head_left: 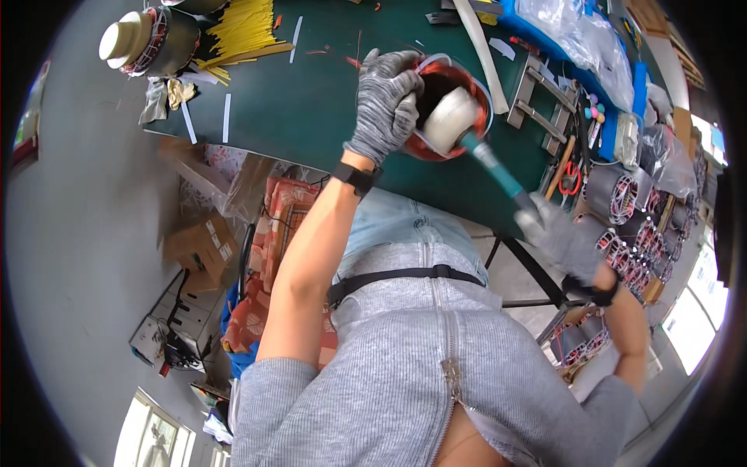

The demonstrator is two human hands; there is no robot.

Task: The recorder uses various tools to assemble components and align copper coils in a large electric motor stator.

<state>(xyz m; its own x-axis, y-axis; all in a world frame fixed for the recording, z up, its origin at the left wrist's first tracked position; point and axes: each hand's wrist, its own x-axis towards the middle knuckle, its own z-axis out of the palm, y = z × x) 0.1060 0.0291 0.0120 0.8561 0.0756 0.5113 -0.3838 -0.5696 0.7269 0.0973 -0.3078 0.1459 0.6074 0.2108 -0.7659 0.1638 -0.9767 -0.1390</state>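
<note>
Near the front edge of the green table stands a motor stator with a ring of reddish copper windings and a pale tube round its rim. My left hand, in a grey knit glove, wraps its fingers over the stator's left side. A mallet with a white head and a teal handle is in my right hand, also gloved and slightly blurred. The mallet's head lies over the stator's opening, against or just above the windings; I cannot tell whether it touches. Most of the stator's body is hidden beneath.
Yellow strips and another stator with a cream-coloured cylindrical end sit at the back left. A metal fixture, red-handled scissors and a blue tray of plastic bags lie to the right. Several wound stators are stacked beyond.
</note>
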